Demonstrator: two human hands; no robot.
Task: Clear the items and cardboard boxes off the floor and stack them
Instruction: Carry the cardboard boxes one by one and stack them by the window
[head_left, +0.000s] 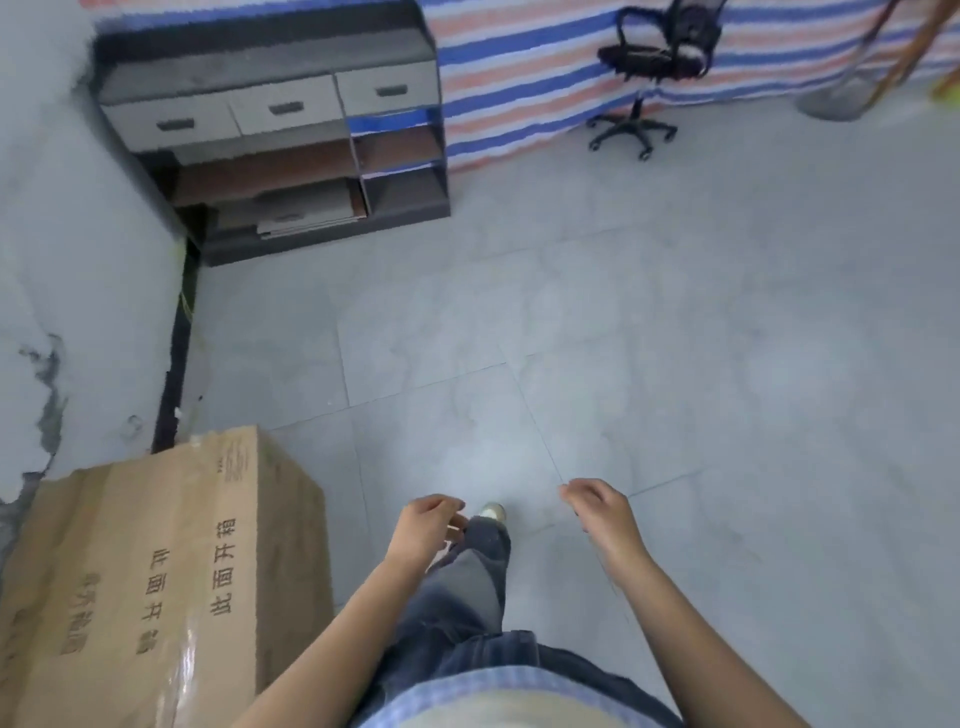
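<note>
Left hand (423, 525) and right hand (597, 512) hang loosely curled, empty; cardboard box (156, 571) reads 此面开箱.

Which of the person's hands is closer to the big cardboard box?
Left. The left hand hangs just beside the cardboard box, not touching it. The right hand is farther off, on the far side of the person's leg, over the floor.

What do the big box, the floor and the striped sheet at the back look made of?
The big box: brown cardboard, matte, with a glossy tape strip and printed characters. The floor: pale grey tiles, slightly shiny; thin joint lines show. The striped sheet: probably woven plastic tarpaulin, blue, red and white bands; too blurred to confirm.
</note>
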